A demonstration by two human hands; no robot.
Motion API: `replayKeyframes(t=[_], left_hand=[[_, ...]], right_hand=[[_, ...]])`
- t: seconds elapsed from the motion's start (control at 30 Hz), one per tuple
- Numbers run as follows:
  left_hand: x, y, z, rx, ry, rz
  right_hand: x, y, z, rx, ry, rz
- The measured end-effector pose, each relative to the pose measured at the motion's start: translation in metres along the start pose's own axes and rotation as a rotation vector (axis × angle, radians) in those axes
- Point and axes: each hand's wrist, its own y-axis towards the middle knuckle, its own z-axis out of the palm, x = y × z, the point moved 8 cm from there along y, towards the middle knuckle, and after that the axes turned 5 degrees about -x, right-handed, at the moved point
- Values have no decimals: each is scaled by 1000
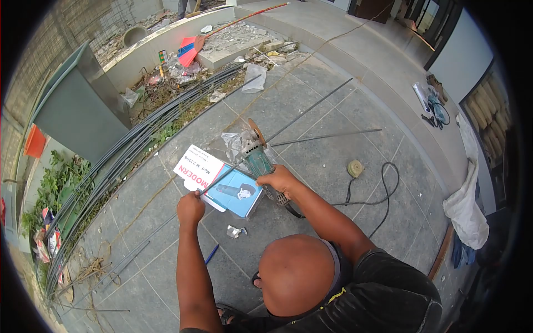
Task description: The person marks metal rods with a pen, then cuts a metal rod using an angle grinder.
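My left hand [190, 208] is closed round a long thin grey metal rod [311, 107]. My right hand [282, 182] grips the body of a green angle grinder [259, 162]. The grinder's brown disc [257, 133] stands upright at its far end, close to the rod. Whether disc and rod touch, I cannot tell. Beneath the rod, between my hands, lies a white and blue cardboard box [239, 201] marked MODERN. Crumpled clear plastic [232, 142] is beside the grinder head.
A second rod [344, 134] lies on the grey tiles. A black cord [397, 188] loops at the right, near a round yellowish object [355, 168]. Bundled rods [150, 127] curve along the left, beside a large green-grey bin [83, 111]. A blue pen-like item [212, 253] lies near my left forearm.
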Motion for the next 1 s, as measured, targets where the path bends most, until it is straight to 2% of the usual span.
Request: replayKeyframes(t=[1.0], left_hand=[[1,1,2,3,2,10]], right_hand=[[-5,4,0,3,-22,14]])
